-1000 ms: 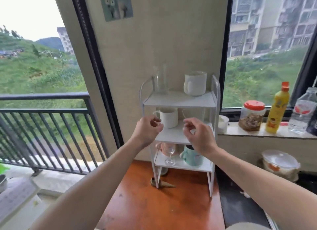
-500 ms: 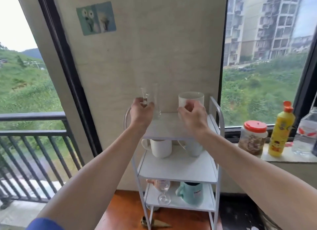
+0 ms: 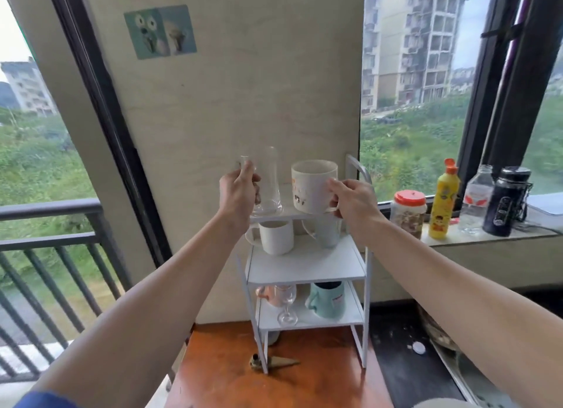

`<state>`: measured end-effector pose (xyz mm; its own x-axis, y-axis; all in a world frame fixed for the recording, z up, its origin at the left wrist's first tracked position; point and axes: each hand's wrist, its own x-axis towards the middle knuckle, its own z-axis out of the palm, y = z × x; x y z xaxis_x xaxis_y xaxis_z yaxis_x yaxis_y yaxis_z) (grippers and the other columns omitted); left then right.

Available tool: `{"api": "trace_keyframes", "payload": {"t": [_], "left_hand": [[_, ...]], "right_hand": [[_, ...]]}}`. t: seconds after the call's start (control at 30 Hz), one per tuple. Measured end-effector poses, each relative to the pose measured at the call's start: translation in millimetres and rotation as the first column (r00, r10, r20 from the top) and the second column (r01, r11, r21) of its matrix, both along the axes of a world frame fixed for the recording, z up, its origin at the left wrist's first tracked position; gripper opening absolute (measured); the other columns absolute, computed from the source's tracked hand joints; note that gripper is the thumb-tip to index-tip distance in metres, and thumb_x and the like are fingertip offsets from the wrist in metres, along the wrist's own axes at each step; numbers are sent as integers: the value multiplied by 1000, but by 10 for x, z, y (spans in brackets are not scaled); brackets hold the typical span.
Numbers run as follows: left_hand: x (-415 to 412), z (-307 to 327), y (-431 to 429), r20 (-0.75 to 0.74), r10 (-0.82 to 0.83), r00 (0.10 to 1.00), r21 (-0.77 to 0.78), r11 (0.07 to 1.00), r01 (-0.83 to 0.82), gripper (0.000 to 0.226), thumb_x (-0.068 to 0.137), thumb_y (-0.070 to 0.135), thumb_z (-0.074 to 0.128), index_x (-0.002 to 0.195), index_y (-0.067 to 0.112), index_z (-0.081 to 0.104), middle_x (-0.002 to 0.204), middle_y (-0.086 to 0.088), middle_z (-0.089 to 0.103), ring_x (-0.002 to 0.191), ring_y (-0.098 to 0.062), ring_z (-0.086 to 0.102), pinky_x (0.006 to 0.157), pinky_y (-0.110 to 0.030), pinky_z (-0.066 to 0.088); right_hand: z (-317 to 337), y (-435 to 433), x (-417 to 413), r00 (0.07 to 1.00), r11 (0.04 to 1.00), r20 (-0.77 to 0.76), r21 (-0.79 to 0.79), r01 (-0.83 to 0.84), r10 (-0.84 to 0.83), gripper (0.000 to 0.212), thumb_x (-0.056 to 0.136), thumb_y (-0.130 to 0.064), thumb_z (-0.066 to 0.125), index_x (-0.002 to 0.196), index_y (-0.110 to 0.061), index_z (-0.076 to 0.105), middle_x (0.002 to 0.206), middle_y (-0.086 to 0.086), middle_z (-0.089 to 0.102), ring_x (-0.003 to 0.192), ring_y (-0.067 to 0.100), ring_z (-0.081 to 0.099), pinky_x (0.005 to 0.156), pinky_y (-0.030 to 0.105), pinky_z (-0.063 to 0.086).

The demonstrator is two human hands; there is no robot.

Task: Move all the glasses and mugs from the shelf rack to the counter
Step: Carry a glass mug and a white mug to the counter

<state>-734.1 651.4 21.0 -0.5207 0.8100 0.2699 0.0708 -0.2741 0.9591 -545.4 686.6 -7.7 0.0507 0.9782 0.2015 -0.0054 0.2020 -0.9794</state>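
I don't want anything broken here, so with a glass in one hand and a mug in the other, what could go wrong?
1. The left hand holds the tall clear glass only by its thin handle; it could slip or tilt.
2. The right hand grips the white printed mug close to the white metal rack; lowering it may bump the rack's curved side rail or the plain white mug below.

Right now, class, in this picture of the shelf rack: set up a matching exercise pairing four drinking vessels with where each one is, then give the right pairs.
Column one:
1. clear glass
2. printed mug
3. plain white mug
4. wine glass

Column two:
A. bottom shelf, beside the green mug
B. held by the right hand
C. middle shelf, left side
D. gripped by the left hand

Pairs: 1-D, 2-B, 3-C, 4-A
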Motion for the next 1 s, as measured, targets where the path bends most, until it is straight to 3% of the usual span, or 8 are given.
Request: {"api": "trace_keyframes", "payload": {"t": [0.1,0.3,0.43,0.6,0.77,0.9,1.0], "left_hand": [[49,-12,-343,56,-29,998,30,999,27,34,85,27,52,54,16,44,41,6,37,38,-15,31,43,-25,30],[340,-269,-952,6,-129,992,-2,992,129,46,79,20,50,34,21,41,35,6,34,32,-14,30,43,-23,31],[796,-671,-1215,55,-316,947,-72,945,319,41,82,16,50,43,24,40,39,7,34,37,-13,28,41,-26,29],[1714,-1171,-1598,114,-501,858,-199,835,513,37,76,22,51,40,24,42,41,6,35,39,-14,31,45,-28,28],[2909,-1579,-2074,237,-646,726,-285,668,688,21,71,28,58,55,15,60,67,-14,48,63,-26,43,64,-38,36],[4047,-1875,-2473,329,-736,592,-283,521,805,44,80,20,54,36,19,48,40,5,37,31,-11,32,36,-18,29],[4896,-2112,-2836,389,-790,474,-322,365,873,39,83,21,53,45,21,45,41,4,35,33,-13,32,39,-24,31]], "right_hand": [[-82,-380,160,999,999,-39,5,32,-32,30,93,-25,61,67,-9,61,63,3,54,58,16,49,53,29,41],[-383,-1124,704,991,994,-87,-63,94,-99,29,92,-29,62,65,-18,60,52,-6,54,50,9,54,47,25,42],[-670,-1634,1216,978,970,-59,-154,191,-202,37,85,-34,65,51,-20,58,53,-1,55,48,13,52,42,25,38],[-1074,-2341,2104,938,912,-11,-237,333,-345,28,83,-32,64,61,-15,57,57,2,51,53,17,50,45,25,38],[-1417,-3201,3230,886,842,-15,-320,435,-463,29,89,-24,58,66,-6,57,59,4,48,55,17,45,50,28,36],[-1634,-3999,4216,825,772,-38,-381,509,-563,33,90,-22,56,59,-14,56,57,2,47,56,20,48,52,30,34],[-1767,-4637,4943,773,713,-40,-420,562,-633,33,91,-22,54,58,-17,58,52,-2,49,52,16,52,51,27,36]]}}
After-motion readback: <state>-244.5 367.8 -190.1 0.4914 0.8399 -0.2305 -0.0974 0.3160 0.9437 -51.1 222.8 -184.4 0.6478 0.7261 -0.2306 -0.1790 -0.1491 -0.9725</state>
